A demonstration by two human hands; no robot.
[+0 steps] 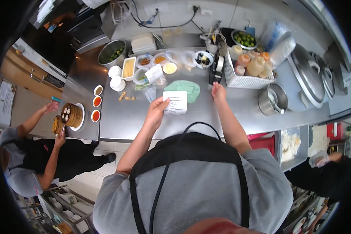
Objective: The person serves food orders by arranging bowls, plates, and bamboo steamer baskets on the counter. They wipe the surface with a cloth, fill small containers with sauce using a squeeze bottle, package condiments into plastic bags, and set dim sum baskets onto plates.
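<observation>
Over the steel counter [132, 117], my left hand [156, 113] pinches a white printed paper slip [175, 104] by its left edge. Part of a folded green cloth [189, 90] lies behind the slip. My right hand [218, 93] is raised at the near end of a black tape dispenser [215, 71], its fingers curled; whether it touches the dispenser or holds something small, I cannot tell. Bowls of toppings [144, 61] stand beyond the cloth, with another slip of paper [154, 73] lying on them.
A white basket of sauce bottles [247, 81] and a steel pot [273, 99] stand at right. Large lidded pots [306, 74] are farther right. A co-worker at left handles bamboo steamers [72, 115] near sauce cups [97, 101]. Another person's gloved hand [319, 159] shows at right.
</observation>
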